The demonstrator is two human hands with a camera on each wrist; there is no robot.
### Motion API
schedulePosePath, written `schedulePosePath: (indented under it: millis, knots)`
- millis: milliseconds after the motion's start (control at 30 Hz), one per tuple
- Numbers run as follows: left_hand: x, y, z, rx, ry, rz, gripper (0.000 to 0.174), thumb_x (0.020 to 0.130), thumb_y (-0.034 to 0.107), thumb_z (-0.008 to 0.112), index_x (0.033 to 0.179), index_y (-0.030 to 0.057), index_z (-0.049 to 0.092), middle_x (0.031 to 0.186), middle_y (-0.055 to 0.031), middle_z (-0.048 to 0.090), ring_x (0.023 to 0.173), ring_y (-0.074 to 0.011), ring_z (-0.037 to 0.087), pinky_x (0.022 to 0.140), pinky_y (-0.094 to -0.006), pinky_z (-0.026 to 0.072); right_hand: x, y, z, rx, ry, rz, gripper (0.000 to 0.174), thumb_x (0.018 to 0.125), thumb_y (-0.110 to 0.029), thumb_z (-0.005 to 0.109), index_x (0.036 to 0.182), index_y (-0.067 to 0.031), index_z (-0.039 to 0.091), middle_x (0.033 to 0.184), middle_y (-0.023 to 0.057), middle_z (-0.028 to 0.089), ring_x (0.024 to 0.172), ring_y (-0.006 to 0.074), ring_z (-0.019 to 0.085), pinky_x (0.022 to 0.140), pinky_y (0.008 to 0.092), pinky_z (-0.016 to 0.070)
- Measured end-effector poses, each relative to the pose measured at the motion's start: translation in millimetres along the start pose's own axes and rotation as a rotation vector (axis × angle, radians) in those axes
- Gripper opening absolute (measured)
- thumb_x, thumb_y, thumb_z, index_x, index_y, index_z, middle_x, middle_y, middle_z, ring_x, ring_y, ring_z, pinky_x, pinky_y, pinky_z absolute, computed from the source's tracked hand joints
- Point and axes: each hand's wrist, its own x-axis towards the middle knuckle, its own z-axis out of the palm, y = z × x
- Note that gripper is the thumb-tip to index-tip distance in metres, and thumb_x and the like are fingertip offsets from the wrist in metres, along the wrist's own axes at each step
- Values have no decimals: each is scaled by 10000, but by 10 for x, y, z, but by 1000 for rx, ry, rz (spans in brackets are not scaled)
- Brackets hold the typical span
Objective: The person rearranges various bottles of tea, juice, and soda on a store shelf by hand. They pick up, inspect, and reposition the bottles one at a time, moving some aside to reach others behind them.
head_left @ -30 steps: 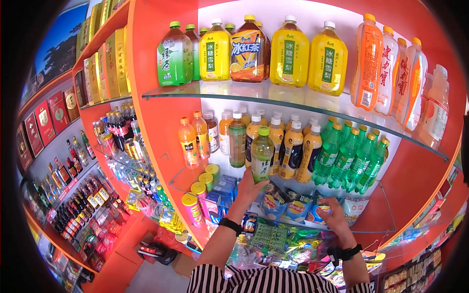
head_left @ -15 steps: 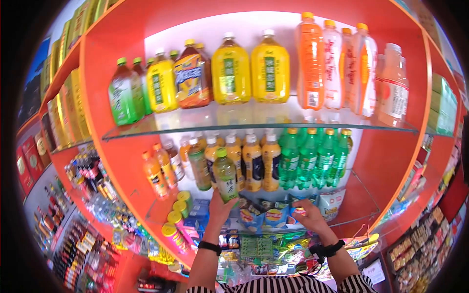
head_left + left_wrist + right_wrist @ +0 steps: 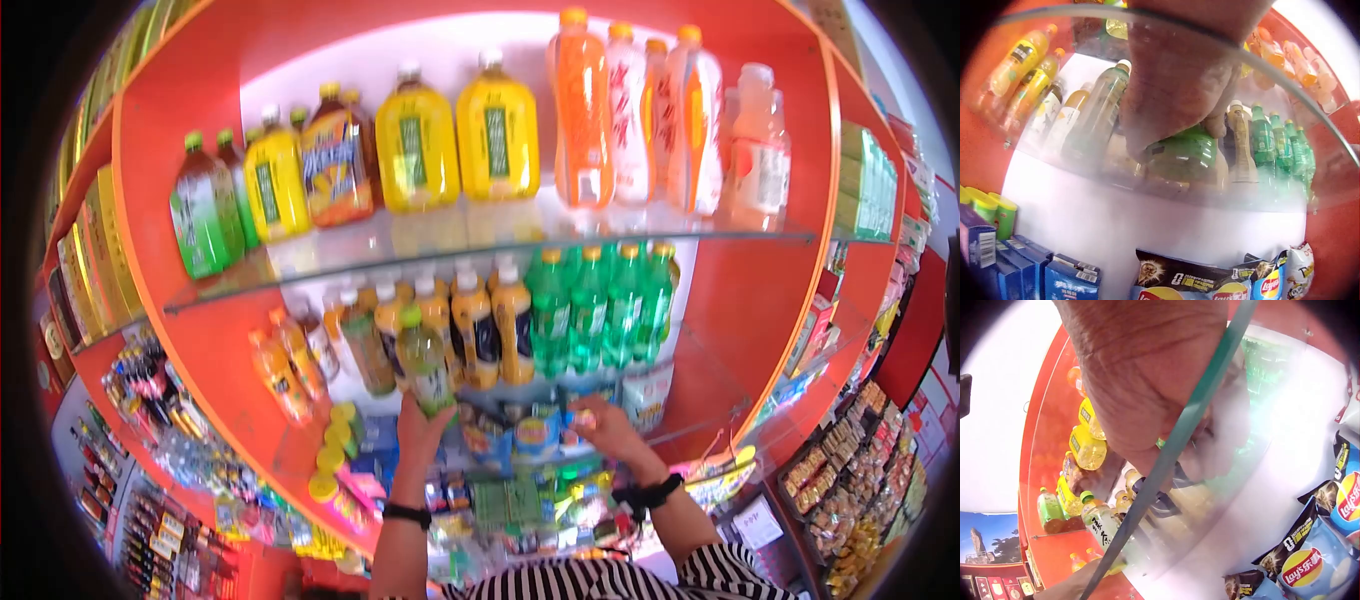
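Note:
My left hand (image 3: 424,432) grips a green-capped green tea bottle (image 3: 427,368) low on its body, at the front of the middle glass shelf. In the left wrist view the bottle's green base (image 3: 1186,159) shows beneath the hand, and the palm hides the rest. Behind it stand orange-yellow drink bottles (image 3: 474,335) with white caps. My right hand (image 3: 607,428) is near the shelf's front edge, below the green soda bottles (image 3: 588,315), fingers loosely bent and nothing visible in them. In the right wrist view the glass edge (image 3: 1175,447) crosses in front of this hand.
The upper glass shelf (image 3: 480,235) bears large yellow bottles (image 3: 418,150) and orange bottles (image 3: 582,120). Under the middle shelf are Lay's chip bags (image 3: 1302,565), blue boxes (image 3: 1072,281) and yellow-lidded cans (image 3: 335,450). An orange side panel (image 3: 760,310) bounds the shelves at right.
The head view has swung to the right, so shelves and hands appear further left. The green tea bottle stays in my left hand; my right hand remains by the shelf edge.

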Motion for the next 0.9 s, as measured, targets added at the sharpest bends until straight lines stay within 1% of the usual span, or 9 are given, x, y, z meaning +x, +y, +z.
schedulePosePath:
  millis: [33, 100, 233, 500, 567, 633, 700, 767, 900]
  knots:
    - [-9, -44, -7, 7, -6, 0, 629, 696, 244, 762, 1194, 7, 460, 1088, -182, 615, 1014, -310, 606, 840, -391, 470, 11, -178, -52, 178, -46, 203, 318, 819, -147, 685, 1087, -9, 584, 1058, 112, 575, 780, 182, 631, 609, 299, 521]
    - [-31, 152, -50, 41, -37, -14, 612, 704, 255, 757, 1184, 12, 463, 1078, -187, 618, 1007, -317, 609, 839, -395, 469, 23, -161, -34, 202, -52, 172, 286, 827, -62, 655, 1090, 9, 570, 1081, 114, 564, 771, 189, 630, 579, 287, 522]
    - [-84, 209, -69, 48, -47, -50, 595, 709, 262, 756, 1169, 13, 472, 1053, -179, 631, 990, -319, 620, 824, -398, 477, 56, -84, -26, 53, -36, 102, 308, 788, -119, 682, 1060, -4, 595, 1031, 143, 599, 991, 300, 596, 855, 352, 458]
    - [-4, 129, -77, 20, -112, -37, 588, 715, 267, 759, 1158, 1, 478, 1043, -183, 637, 957, -312, 634, 796, -384, 491, 86, -204, -100, 193, -104, 246, 297, 817, -88, 662, 1077, 29, 581, 1033, 127, 582, 875, 190, 624, 704, 296, 518]
    - [21, 88, -90, 26, -143, -32, 581, 723, 259, 756, 1160, -3, 477, 1044, -179, 639, 951, -296, 639, 795, -371, 496, 63, 58, -78, 88, -58, 57, 310, 829, -97, 658, 1099, 34, 576, 1042, 117, 579, 860, 173, 624, 626, 283, 530]
    - [9, 207, -134, -8, -186, -23, 570, 736, 245, 749, 1170, -1, 473, 1047, -163, 643, 956, -275, 641, 803, -358, 498, 86, -131, -120, 355, -131, 329, 248, 840, -121, 652, 1064, -21, 614, 1060, 67, 612, 1026, 165, 563, 881, 302, 431]
    - [44, 223, -178, -32, -279, -70, 517, 786, 161, 712, 1208, -2, 460, 1085, -111, 623, 978, -184, 603, 844, -311, 479, 81, -124, -161, 351, -140, 333, 252, 858, -122, 634, 1086, -20, 602, 1078, 68, 609, 1026, 151, 565, 872, 290, 440]
    - [82, 218, -200, -54, -333, -89, 513, 805, 149, 691, 1228, -9, 449, 1137, -109, 599, 1031, -181, 576, 890, -312, 456, 109, -62, -161, 380, -189, 321, 339, 867, -115, 624, 1159, 39, 548, 1019, 114, 601, 882, 177, 614, 604, 286, 518]
    - [128, 232, -230, -139, -401, -109, 559, 791, 162, 697, 1251, -14, 431, 1168, -120, 583, 1074, -194, 558, 923, -330, 438, 170, 15, -225, 593, -236, 375, 388, 869, -143, 628, 1183, 58, 522, 1076, 121, 604, 927, 180, 607, 723, 289, 514]
